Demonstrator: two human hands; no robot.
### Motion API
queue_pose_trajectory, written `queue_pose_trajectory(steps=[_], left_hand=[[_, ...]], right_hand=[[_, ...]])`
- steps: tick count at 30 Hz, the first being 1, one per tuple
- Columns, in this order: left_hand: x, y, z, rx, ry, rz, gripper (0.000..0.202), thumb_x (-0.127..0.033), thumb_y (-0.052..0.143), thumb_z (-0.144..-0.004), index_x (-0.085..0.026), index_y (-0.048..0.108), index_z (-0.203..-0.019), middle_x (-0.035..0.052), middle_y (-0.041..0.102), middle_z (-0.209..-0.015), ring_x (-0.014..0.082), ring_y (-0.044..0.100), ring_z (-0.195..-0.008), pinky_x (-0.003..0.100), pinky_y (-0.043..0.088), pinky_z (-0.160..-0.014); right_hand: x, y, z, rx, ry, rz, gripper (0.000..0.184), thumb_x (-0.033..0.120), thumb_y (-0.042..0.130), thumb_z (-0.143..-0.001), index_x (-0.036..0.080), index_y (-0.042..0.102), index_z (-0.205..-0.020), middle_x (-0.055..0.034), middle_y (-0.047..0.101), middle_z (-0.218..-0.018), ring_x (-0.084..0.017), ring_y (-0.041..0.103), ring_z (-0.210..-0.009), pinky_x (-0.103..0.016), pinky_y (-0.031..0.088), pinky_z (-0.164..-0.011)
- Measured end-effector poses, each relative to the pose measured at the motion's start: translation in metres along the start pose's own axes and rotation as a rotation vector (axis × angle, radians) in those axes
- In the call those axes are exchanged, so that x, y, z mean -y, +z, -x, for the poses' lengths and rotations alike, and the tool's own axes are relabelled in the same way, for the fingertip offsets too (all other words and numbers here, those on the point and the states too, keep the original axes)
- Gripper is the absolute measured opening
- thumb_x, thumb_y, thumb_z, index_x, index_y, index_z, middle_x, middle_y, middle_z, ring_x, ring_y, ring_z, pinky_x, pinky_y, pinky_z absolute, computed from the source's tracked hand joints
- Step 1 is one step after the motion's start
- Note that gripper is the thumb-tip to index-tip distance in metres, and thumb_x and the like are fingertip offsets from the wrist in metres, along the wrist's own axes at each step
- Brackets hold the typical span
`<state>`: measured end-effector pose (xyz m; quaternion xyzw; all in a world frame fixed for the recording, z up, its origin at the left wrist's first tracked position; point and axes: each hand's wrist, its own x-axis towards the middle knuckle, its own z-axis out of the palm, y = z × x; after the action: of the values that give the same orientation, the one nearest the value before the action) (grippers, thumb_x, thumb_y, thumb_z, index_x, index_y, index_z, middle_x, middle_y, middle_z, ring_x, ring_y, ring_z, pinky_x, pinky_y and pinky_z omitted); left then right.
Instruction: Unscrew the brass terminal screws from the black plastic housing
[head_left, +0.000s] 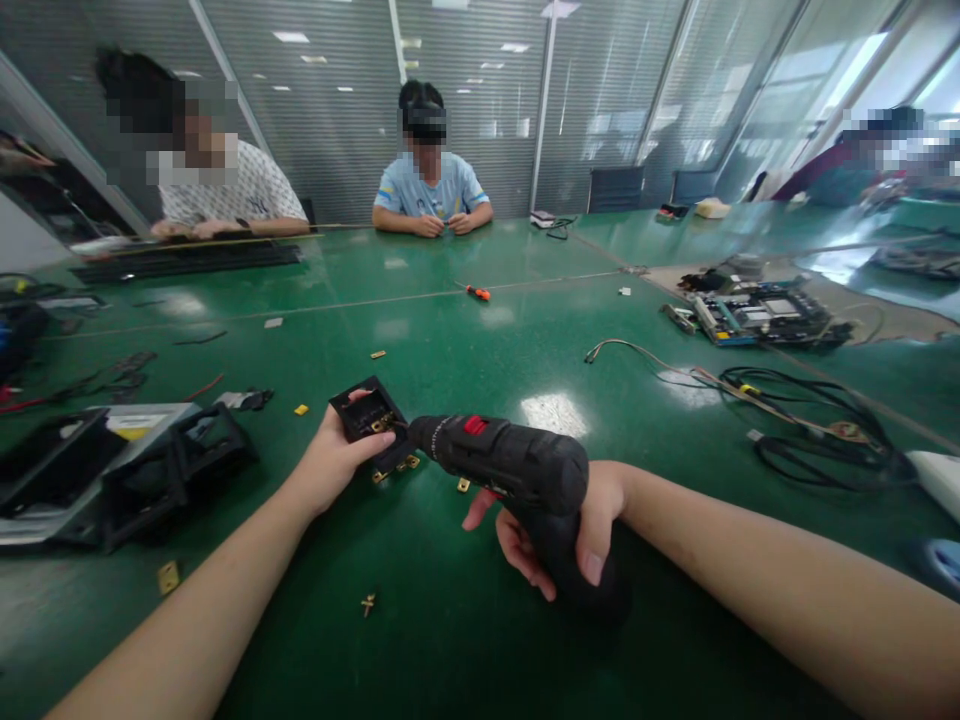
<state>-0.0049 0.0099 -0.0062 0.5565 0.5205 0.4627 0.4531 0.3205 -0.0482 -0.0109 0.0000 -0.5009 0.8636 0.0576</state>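
My right hand is wrapped round the grip of a black cordless drill with a red switch on top. The drill points left, its tip meeting or very close to a small black frame-like part. That part is held up by my left hand, thumb across its front. Gold-coloured metal pieces sit on the part near the thumb; exactly how they are fixed I cannot tell. Just below it, more gold brackets show. Another gold piece lies on the green table under the drill.
Left of my arm stand black and grey housings. Small screws lie in front of me, an orange screwdriver farther off. Black cables and a circuit board assembly occupy the right. Two people sit opposite; another is at far right.
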Motion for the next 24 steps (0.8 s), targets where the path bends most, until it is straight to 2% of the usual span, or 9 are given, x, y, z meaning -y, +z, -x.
queue_pose_trajectory(steps=[3, 7, 15, 24], left_hand=[[-0.0018, 0.0016, 0.0024, 0.001, -0.011, -0.006, 0.081, -0.032, 0.092, -0.062, -0.026, 0.051, -0.132, 0.0065, 0.072, -0.123, 0.0325, 0.071, -0.116, 0.053, 0.057, -0.103], [-0.0001, 0.0014, 0.0028, 0.022, -0.011, -0.003, 0.079, -0.032, 0.091, -0.064, -0.027, 0.05, -0.132, 0.0056, 0.072, -0.122, 0.0314, 0.071, -0.116, 0.053, 0.057, -0.104], [0.0048, -0.0014, 0.0009, 0.035, 0.001, 0.036, 0.079, -0.031, 0.092, -0.064, -0.027, 0.052, -0.132, 0.0062, 0.071, -0.124, 0.0319, 0.07, -0.117, 0.056, 0.054, -0.106], [0.0065, -0.0006, -0.001, 0.034, -0.027, 0.08, 0.083, -0.029, 0.094, -0.062, -0.028, 0.05, -0.134, 0.0049, 0.071, -0.121, 0.0307, 0.071, -0.116, 0.056, 0.053, -0.107]], right_hand=[[-0.0002, 0.0025, 0.0009, -0.008, -0.021, 0.015, 0.11, 0.006, 0.098, -0.05, 0.017, 0.046, -0.146, -0.0026, 0.073, -0.093, -0.022, 0.077, -0.079, -0.036, 0.064, -0.075], [-0.0025, 0.006, 0.0035, -0.083, -0.053, 0.012, 0.101, 0.006, 0.097, -0.05, 0.014, 0.052, -0.14, -0.0027, 0.071, -0.092, -0.022, 0.075, -0.08, -0.034, 0.062, -0.074], [-0.0053, 0.0055, 0.0037, -0.105, -0.057, -0.001, 0.102, 0.002, 0.096, -0.047, 0.014, 0.054, -0.14, -0.001, 0.068, -0.092, -0.022, 0.074, -0.081, -0.036, 0.062, -0.074], [-0.0078, 0.0035, 0.0031, -0.114, -0.088, 0.066, 0.093, 0.018, 0.101, -0.05, 0.013, 0.058, -0.133, 0.0013, 0.064, -0.088, -0.021, 0.074, -0.078, -0.032, 0.062, -0.07]])
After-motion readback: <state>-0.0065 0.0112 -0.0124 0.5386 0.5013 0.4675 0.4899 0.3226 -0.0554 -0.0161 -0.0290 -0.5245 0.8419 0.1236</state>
